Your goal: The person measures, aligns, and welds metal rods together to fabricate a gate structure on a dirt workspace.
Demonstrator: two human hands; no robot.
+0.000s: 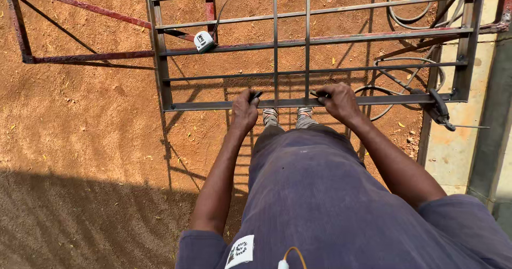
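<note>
Reddish dirt ground (pixel 96 119) lies under a metal grille frame (pixel 314 34) held by two hands.

Both hands are closed on the nearest bar of the frame: the left hand (pixel 244 111) grips it left of the two middle uprights, the right hand (pixel 337 101) just right of them. The frame's long axis runs left to right, and its thin bars go the same way. On it rests a small white tape measure (pixel 204 41); a dark clamp tool (pixel 440 109) sits at its right corner, with a coiled hose (pixel 410 18) behind.

The single head camera looks steeply down from above the metal grille frame (pixel 314 101), close over its near bar, with red dirt ground (pixel 96 130) spreading beyond.
</note>
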